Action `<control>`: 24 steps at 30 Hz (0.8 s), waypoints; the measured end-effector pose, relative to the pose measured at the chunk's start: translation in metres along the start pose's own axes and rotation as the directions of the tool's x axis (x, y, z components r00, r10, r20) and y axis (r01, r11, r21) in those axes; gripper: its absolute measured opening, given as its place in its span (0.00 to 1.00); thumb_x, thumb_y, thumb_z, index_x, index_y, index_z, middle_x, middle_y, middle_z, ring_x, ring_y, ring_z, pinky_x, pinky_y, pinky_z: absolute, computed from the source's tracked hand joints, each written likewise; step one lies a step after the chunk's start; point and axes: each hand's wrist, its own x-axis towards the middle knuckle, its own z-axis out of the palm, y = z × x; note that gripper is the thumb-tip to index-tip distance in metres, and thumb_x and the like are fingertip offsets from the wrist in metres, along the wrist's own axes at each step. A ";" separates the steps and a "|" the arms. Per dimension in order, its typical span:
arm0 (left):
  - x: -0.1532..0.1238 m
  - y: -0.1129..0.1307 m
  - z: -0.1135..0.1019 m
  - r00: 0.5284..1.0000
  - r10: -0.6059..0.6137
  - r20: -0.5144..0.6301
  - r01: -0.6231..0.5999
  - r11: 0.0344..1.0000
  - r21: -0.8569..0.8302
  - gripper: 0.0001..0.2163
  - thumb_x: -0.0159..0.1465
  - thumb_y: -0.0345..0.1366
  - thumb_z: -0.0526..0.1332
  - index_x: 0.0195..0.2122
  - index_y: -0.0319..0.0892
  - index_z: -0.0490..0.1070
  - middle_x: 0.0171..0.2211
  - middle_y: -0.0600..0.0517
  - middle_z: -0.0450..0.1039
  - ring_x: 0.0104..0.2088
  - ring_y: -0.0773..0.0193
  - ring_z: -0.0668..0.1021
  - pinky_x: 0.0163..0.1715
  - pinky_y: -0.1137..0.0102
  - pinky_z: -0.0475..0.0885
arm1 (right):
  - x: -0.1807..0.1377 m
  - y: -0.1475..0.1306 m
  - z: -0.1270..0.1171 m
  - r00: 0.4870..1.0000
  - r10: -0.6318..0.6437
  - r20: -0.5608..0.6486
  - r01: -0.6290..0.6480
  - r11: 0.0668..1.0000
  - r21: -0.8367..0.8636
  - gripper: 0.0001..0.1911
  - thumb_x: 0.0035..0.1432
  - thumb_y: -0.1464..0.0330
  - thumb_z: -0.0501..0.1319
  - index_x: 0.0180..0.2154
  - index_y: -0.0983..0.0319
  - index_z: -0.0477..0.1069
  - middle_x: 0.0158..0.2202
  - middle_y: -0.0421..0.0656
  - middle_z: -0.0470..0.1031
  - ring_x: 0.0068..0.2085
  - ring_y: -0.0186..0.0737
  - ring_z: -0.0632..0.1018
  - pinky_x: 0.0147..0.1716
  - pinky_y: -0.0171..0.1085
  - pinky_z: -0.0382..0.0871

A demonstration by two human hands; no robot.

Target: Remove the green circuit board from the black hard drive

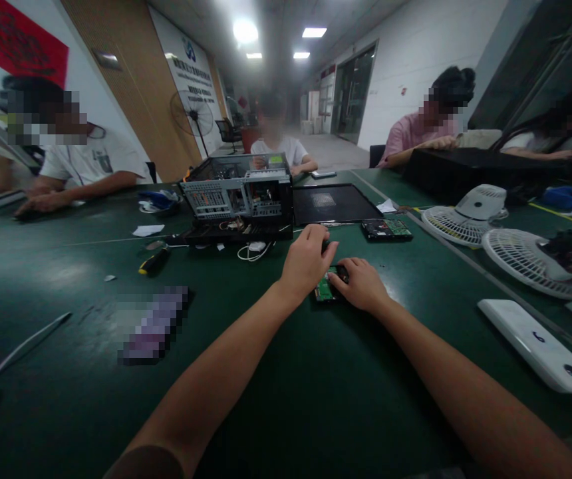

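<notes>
I see drive (pixel 328 294) under R hand (pixel 363 284), held to desk (pixel 316 399); L hand (pixel 304 261), just beside, curled round dark item (pixel 326 245); drive prob. dense, stiff; PCB (pixel 322 289) likely fragile; I'd grip edges.

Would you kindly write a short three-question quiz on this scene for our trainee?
1. True or false: the right hand touches the rectangular green-and-black circuit-board device.
2. The slim yellow-and-black handled tool lies on: (a) the floor, (b) the dark green tabletop, (c) the open metal computer case.
3. How many round white plastic grilles lie at the tabletop's right side?

Key: 1, true; 2, b; 3, two.
</notes>
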 end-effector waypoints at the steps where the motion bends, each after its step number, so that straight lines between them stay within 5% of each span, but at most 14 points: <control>1: 0.000 0.000 0.000 1.000 0.006 0.001 -0.006 1.000 0.011 0.05 0.68 0.30 0.63 0.42 0.43 0.67 0.44 0.47 0.75 0.46 0.57 0.79 0.47 0.63 0.75 | 0.000 0.000 0.000 1.000 0.001 0.002 -0.001 1.000 -0.001 0.21 0.68 0.51 0.55 0.50 0.58 0.74 0.49 0.51 0.76 0.51 0.51 0.74 0.51 0.44 0.64; 9: 0.005 0.000 -0.007 0.998 -0.067 0.000 0.067 0.997 0.025 0.09 0.66 0.27 0.60 0.45 0.44 0.72 0.44 0.47 0.76 0.45 0.56 0.78 0.48 0.62 0.75 | -0.001 0.001 0.000 1.000 0.010 0.001 -0.010 1.000 -0.008 0.23 0.69 0.49 0.53 0.50 0.58 0.73 0.49 0.50 0.76 0.50 0.51 0.74 0.50 0.44 0.64; 15: 0.009 -0.007 -0.009 0.981 -0.156 0.115 0.180 0.951 -0.253 0.04 0.66 0.33 0.64 0.41 0.45 0.76 0.39 0.52 0.79 0.41 0.61 0.80 0.44 0.63 0.78 | -0.001 0.001 0.002 1.000 0.001 -0.015 -0.001 1.000 -0.005 0.23 0.69 0.49 0.54 0.50 0.59 0.73 0.48 0.50 0.76 0.50 0.51 0.74 0.51 0.44 0.64; 19: 0.007 -0.009 -0.003 0.922 -0.228 0.312 0.374 0.728 -0.574 0.06 0.65 0.35 0.65 0.43 0.43 0.76 0.41 0.49 0.78 0.40 0.60 0.80 0.30 0.68 0.81 | -0.001 0.002 0.001 1.000 0.000 -0.005 0.000 1.000 0.000 0.23 0.69 0.49 0.54 0.51 0.58 0.73 0.48 0.50 0.76 0.51 0.51 0.74 0.51 0.44 0.64; 24: 0.008 -0.006 -0.004 0.815 -0.293 0.500 0.572 0.261 -0.778 0.05 0.67 0.29 0.64 0.43 0.40 0.72 0.43 0.45 0.79 0.44 0.59 0.81 0.41 0.58 0.83 | -0.001 0.001 0.002 1.000 0.004 -0.007 -0.004 1.000 -0.007 0.24 0.69 0.49 0.53 0.51 0.59 0.73 0.48 0.51 0.76 0.52 0.51 0.74 0.52 0.44 0.63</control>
